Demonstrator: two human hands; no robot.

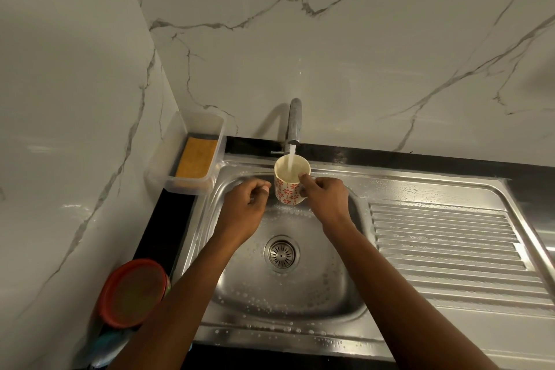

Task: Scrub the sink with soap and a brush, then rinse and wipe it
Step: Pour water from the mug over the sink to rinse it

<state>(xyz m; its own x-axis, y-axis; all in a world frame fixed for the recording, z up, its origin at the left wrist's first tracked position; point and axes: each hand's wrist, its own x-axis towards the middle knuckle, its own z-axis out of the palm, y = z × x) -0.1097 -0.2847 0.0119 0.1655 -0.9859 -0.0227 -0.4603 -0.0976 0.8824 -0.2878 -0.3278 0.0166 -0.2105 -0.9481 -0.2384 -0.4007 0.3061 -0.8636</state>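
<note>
Head view: the rinse step seems in hand. The right hand [326,198] grips a patterned mug [290,180] under the running tap [294,123], filling it above the sink [300,288]. The left hand [244,204], left of the mug, is loosely curled and holds nothing. Next, probably, the mug's water gets poured round the basin.
</note>
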